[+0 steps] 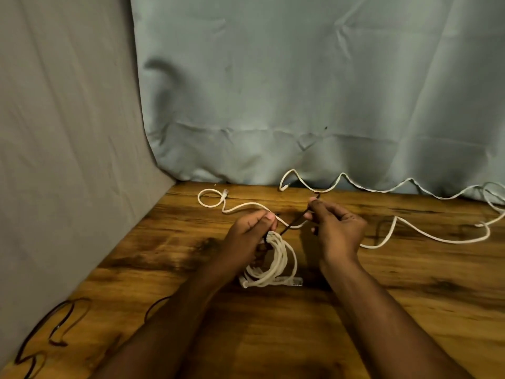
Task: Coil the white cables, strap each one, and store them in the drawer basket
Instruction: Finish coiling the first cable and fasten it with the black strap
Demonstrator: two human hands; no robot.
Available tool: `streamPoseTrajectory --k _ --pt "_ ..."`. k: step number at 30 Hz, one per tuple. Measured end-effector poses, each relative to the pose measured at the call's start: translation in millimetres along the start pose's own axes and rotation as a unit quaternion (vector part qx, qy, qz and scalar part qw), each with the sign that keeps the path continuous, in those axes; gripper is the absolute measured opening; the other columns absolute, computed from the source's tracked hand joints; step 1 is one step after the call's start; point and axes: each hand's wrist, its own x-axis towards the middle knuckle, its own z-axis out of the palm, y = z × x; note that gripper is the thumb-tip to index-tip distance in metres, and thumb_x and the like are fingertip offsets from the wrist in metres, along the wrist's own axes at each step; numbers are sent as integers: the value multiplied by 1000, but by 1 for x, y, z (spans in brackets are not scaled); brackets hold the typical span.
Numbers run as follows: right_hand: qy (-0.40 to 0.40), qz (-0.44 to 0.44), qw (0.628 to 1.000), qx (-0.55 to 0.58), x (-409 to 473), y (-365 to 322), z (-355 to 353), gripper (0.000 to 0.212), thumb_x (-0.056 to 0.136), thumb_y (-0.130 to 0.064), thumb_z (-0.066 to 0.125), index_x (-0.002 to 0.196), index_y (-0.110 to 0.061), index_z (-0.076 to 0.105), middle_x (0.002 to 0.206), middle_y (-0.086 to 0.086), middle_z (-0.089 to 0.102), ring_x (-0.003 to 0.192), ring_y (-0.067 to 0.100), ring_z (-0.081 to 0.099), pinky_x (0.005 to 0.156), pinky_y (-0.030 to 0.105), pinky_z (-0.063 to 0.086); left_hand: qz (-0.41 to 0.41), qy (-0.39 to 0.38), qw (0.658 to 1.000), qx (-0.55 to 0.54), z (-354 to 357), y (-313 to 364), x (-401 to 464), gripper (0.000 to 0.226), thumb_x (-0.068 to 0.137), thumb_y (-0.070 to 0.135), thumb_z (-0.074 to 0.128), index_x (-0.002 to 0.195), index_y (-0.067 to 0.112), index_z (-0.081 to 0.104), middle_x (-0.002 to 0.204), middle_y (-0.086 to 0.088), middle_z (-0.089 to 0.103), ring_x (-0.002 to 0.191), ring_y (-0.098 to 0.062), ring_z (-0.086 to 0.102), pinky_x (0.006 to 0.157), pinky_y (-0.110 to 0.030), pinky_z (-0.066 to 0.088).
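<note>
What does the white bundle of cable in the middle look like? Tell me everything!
The coiled white cable is wound into several oval loops that rest on the wooden table. Its clear plastic plug ends lie at the near side of the bundle. The left hand grips the top of the loops, bunching them together. A thin dark strap runs taut from that bunched top up to the right hand, which pinches its other end. The strap does not look fastened yet.
</note>
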Motion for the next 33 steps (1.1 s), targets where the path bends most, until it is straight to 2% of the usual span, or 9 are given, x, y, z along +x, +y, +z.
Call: streamPoseTrajectory --k 2,6,8,10,14,17,21,29,33 --pt "26 -19 999 -1 4 0 -2 10 87 -3 79 96 -4 80 81 8 78 54 3 66 50 14 50 -6 -7 1000 -5 1 0 -1 32 106 27 44 78 17 57 64 3 51 58 -11 47 54 -24 39" --pt "51 -94 993 -43 16 7 -8 12 84 0 81 96 -1 80 84 14 78 60 9 68 57 15 53 -18 -19 999 -27 0 -1 -3 32 106 27 44 80 14 56 61 1 49 52 -10 45 46 -21 34" --pt "26 -166 979 -115 17 11 -11 14 84 -1 82 98 -3 81 87 11 78 72 11 71 66 14 55 -22 -8 999 -37 0 -1 -3 31 106 26 43 81 13 55 59 2 47 49 -8 43 43 -20 33" --pt "-18 -231 956 -182 15 13 -12 16 84 -2 81 97 -10 82 89 2 77 78 5 70 71 17 55 -27 11 999 -38 -2 -1 -3 30 106 25 44 82 12 55 60 1 47 50 -8 44 45 -19 35" --pt "-114 -312 900 -283 3 19 -9 20 82 -5 82 95 -20 83 83 -10 74 74 4 68 69 33 60 -19 48 999 -15 -7 -5 0 31 106 26 44 80 13 56 61 2 48 53 -9 46 51 -21 39" --pt "-182 -336 865 -325 -4 24 -5 21 82 -6 82 98 -19 83 84 -10 73 72 7 68 67 39 60 -10 60 998 -7 -7 -6 1 31 106 24 44 80 11 56 59 4 49 53 -8 45 53 -22 39" --pt "-212 -365 836 -351 -8 24 -3 21 82 -8 83 100 -19 83 85 -8 74 71 8 68 64 39 59 -12 65 998 -9 -5 -6 1 31 106 21 44 78 12 54 56 6 47 51 -7 44 52 -22 39" --pt "-231 -344 837 -359 -7 23 -4 21 83 -11 82 101 -22 83 88 -12 74 73 4 67 68 39 59 -6 63 998 20 -5 -8 1 32 106 22 45 77 15 56 67 -6 50 62 -17 48 62 -31 40" --pt "-237 -333 838 -362 -6 26 -4 20 83 -11 83 99 -23 84 83 -13 72 70 4 65 65 39 58 -3 58 998 8 -5 -12 3 32 102 33 47 75 20 57 68 -8 51 64 -20 47 66 -35 40"
